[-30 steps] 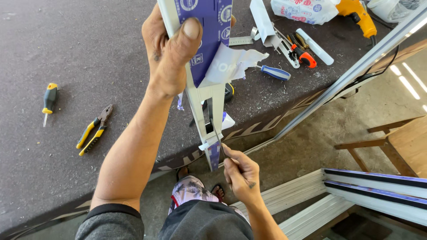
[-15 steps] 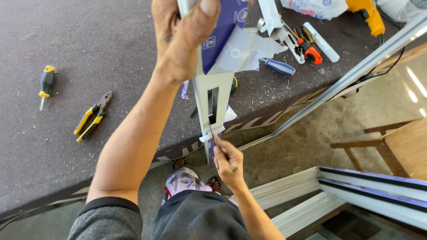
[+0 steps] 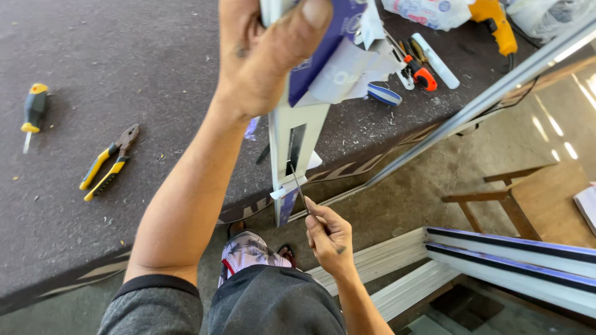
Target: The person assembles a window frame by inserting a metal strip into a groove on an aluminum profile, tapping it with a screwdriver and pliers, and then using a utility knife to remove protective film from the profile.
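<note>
My left hand [image 3: 264, 59] grips the white slotted metal profile [image 3: 298, 139], wrapped in blue-and-white printed film [image 3: 332, 49], top centre. My right hand [image 3: 329, 239] pinches a thin dark tool [image 3: 298, 183] into its slot; the tip is hidden.

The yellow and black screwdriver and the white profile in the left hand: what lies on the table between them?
In the head view, only yellow-handled pliers lie between the screwdriver and the white profile; the left hand grips that profile.
</note>
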